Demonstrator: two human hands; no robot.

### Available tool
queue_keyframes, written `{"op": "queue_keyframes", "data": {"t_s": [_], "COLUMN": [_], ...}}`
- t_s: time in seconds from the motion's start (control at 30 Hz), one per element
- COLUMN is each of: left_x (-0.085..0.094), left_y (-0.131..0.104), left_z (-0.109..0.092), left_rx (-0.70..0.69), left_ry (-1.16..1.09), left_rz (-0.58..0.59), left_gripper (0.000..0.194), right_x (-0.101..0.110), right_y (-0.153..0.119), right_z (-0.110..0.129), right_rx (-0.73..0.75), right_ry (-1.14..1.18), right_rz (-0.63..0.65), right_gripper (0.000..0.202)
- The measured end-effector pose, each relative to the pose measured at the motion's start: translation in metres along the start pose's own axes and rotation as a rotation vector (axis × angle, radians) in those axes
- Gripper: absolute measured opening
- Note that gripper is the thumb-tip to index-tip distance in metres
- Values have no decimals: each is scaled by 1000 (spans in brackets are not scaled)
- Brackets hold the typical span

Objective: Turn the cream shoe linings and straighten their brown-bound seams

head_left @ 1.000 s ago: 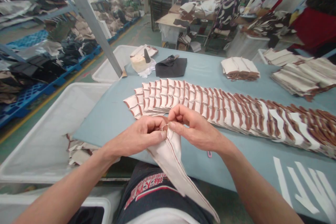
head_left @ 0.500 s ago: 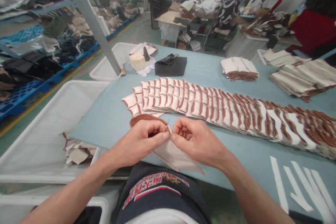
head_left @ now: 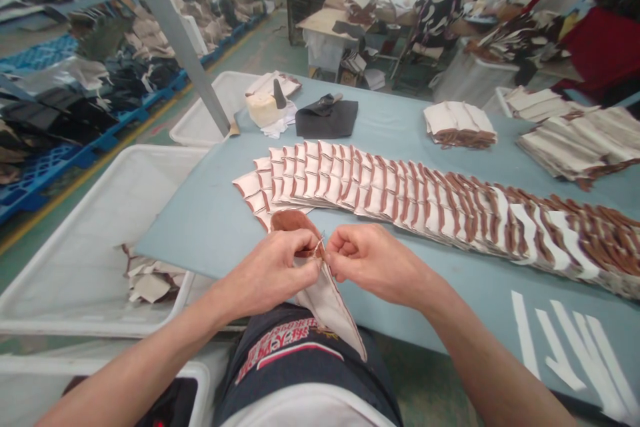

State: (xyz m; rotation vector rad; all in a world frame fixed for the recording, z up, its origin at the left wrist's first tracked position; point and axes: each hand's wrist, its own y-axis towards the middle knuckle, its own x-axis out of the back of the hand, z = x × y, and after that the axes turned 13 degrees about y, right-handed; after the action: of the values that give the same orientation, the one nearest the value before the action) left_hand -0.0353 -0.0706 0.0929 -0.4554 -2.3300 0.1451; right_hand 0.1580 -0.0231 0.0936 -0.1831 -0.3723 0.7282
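Observation:
My left hand (head_left: 280, 268) is closed on a piece (head_left: 330, 307) with a white side and a brown side, which hangs over the table's front edge toward my lap. Close beside it, my right hand (head_left: 363, 257) pinches at the same edge of the piece, thumb and forefinger together. A thin light strand or small tool shows between the fingertips, too small to tell. Behind my hands, a long overlapping row of white and brown pieces (head_left: 370, 187) lies across the blue-green table (head_left: 185, 213).
White strips (head_left: 525, 333) lie at the table's front right. Farther back are a black cloth (head_left: 327, 119), a cream roll with a dark cone (head_left: 263, 110) and a stack of pieces (head_left: 460, 121). White bins (head_left: 100, 213) stand left, beside a metal post (head_left: 175, 40). A person sits beyond.
The held piece has turned, its lower end swinging left and down toward my lap. Its brown part stands more upright. My hands stay close together. The view has shifted slightly.

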Motion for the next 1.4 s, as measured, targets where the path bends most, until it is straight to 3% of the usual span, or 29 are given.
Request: {"op": "queue_keyframes", "data": {"t_s": [0.2, 0.5, 0.73, 0.87, 1.07, 1.2, 1.3, 1.4], "left_x": [-3, 1, -2, 3, 9, 11, 11, 9], "left_y": [1, -2, -2, -2, -2, -5, -7, -8], "left_z": [1, 3, 6, 5, 4, 8, 10, 10], "left_rx": [13, 10, 31, -6, -77, -145, -149, -159], "left_ry": [-113, -192, -166, -152, -171, -167, -165, -194], "left_rz": [5, 101, 92, 112, 67, 73, 88, 27], "left_gripper": [7, 15, 2, 4, 24, 21, 21, 24], "right_x": [1, -3, -3, -3, -2, -1, -1, -4], "right_y": [8, 6, 5, 3, 1, -1, -4, -7], "right_z": [-6, -9, -10, -8, -9, -15, -19, -16], "right_rx": [-100, -102, -4, 77, 263, 258, 305, 465], "right_ry": [269, 321, 132, 92, 20, 42, 48, 32], "right_rz": [99, 109, 70, 62, 45, 11, -58, -151], "right_gripper": [6, 6, 4, 6, 9, 11, 14, 19]}}
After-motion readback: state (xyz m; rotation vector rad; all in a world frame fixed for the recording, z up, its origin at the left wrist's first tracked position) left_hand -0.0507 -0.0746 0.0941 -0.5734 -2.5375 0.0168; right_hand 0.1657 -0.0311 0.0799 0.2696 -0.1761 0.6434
